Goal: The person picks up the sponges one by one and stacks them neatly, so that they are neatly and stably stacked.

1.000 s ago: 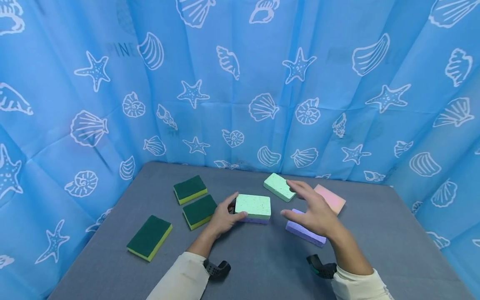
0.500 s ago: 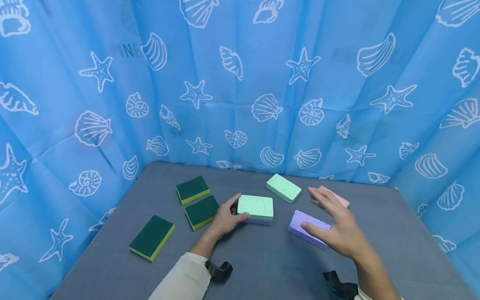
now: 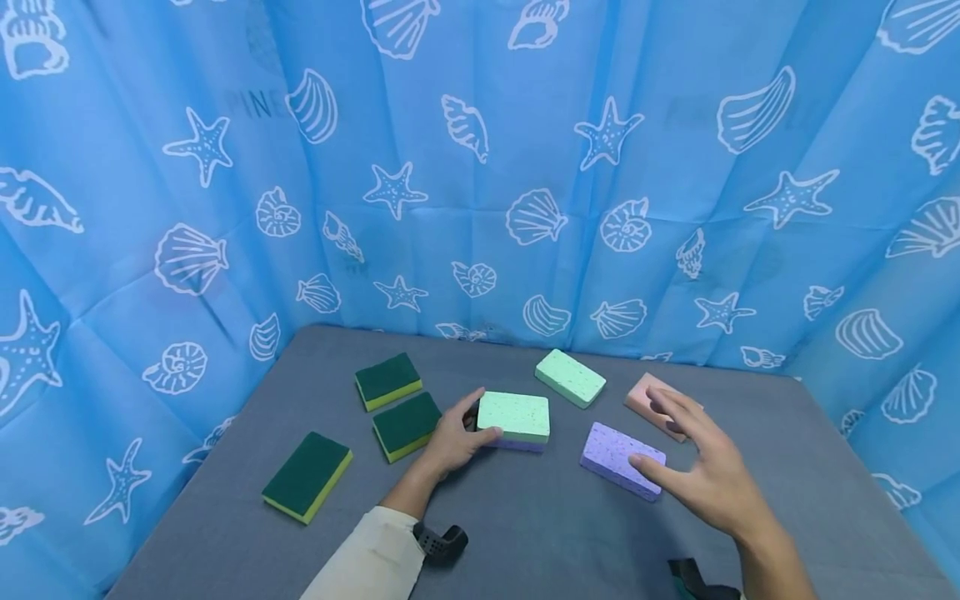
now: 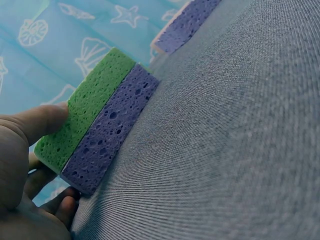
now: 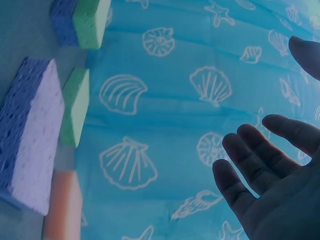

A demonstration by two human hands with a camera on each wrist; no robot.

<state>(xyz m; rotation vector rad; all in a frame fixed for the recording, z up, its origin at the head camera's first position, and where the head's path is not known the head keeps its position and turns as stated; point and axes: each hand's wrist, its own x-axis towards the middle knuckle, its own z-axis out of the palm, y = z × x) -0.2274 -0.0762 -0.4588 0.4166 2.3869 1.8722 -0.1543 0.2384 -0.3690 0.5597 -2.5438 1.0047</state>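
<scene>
Nearest, right hand (image 3: 716, 479) raised above the table (image 3: 555, 525), thumb and fingers well parted, holding nothing, clear of every sponge in the right wrist view. Just drawn back and to the right, uncovering more of the loose purple sponge (image 3: 615, 454) beneath and leaving the pair at centre to the left alone. Near the front at left, a dark green-and-yellow sponge (image 3: 306, 475).

A little farther, left hand (image 3: 452, 440) curled around the left end of that pair: mint sponge (image 3: 514, 411) on top, lower purple sponge (image 3: 521, 446) flat beneath. No shift there despite the right hand's retreat; probably stable. To its left, two more dark sponges (image 3: 405, 423). Beyond the loose purple one, pink sponge (image 3: 645, 407), less hidden now. Farthest on the table, loose mint sponge (image 3: 572, 377), before the blue shell-print curtain (image 3: 465, 217).
</scene>
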